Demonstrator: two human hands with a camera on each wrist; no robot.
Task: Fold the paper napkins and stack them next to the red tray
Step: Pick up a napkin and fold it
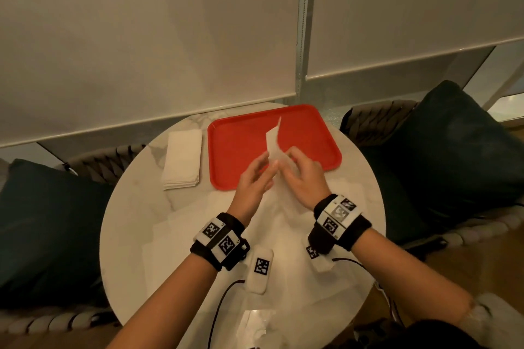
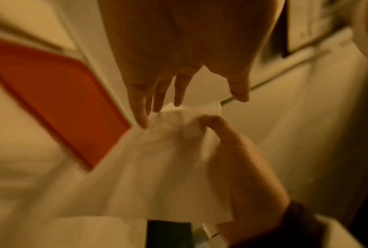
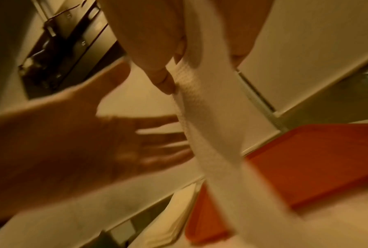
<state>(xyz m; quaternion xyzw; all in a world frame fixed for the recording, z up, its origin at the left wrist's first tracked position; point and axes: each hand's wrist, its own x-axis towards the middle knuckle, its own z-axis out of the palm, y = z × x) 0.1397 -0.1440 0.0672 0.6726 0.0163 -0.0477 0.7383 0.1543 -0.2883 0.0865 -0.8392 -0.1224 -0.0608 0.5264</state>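
Your right hand pinches 1 white paper napkin; your left hand is open-fingered beside it. A folded white napkin stack sits at the red plastic tray's 9 o'clock; unfolded white napkins remain on the round marble bench.

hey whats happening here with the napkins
A person is folding paper napkins at a round table. The right hand pinches one napkin held up over the red tray, while the left hand touches it with straight fingers. A stack of folded napkins already lies left of the tray, and more unfolded ones lie under the wrists.
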